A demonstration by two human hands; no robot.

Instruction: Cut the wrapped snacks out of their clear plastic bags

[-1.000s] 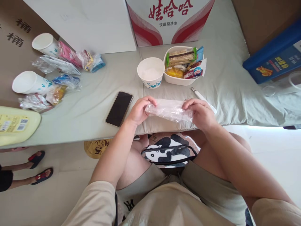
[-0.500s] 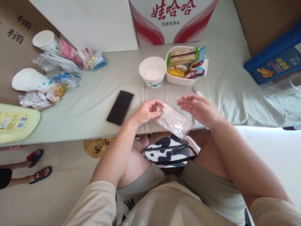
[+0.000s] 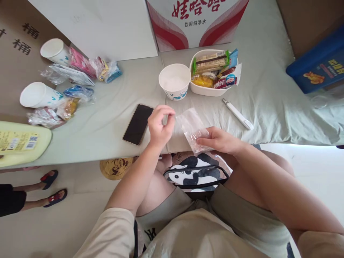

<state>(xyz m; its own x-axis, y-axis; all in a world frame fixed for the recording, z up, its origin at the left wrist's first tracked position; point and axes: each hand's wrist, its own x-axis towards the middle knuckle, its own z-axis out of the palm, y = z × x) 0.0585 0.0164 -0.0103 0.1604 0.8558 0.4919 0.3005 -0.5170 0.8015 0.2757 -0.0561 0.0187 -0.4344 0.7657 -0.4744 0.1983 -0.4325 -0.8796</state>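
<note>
A clear plastic bag (image 3: 191, 123) is pinched low down between the thumb and fingers of my right hand (image 3: 217, 139), above the front edge of the covered surface. Just left of the bag's upper end is my left hand (image 3: 160, 125), its thumb and fingers curled into a pinch; whether anything small sits between the fingertips I cannot make out. Behind my left hand lies a dark-screened phone (image 3: 137, 124). A white paper cup (image 3: 175, 81) with whitish contents stands beyond both hands, beside a white bowl (image 3: 208, 91) of wrapped snacks. Right of the bag rests a slim white utility knife (image 3: 238, 114).
Two paper cups (image 3: 40, 95) lie tipped at the left among several wrapped snacks (image 3: 80, 62). A yellow-green bottle (image 3: 24, 143) is at the left edge, a blue container (image 3: 317, 64) at the right. Boxes (image 3: 199, 32) line the back. Another person's sandalled feet (image 3: 55, 197) show at lower left.
My right hand has come in and taken hold of the bag's lower part. My left hand has let go of the bag and moved slightly left, and the utility knife is now uncovered.
</note>
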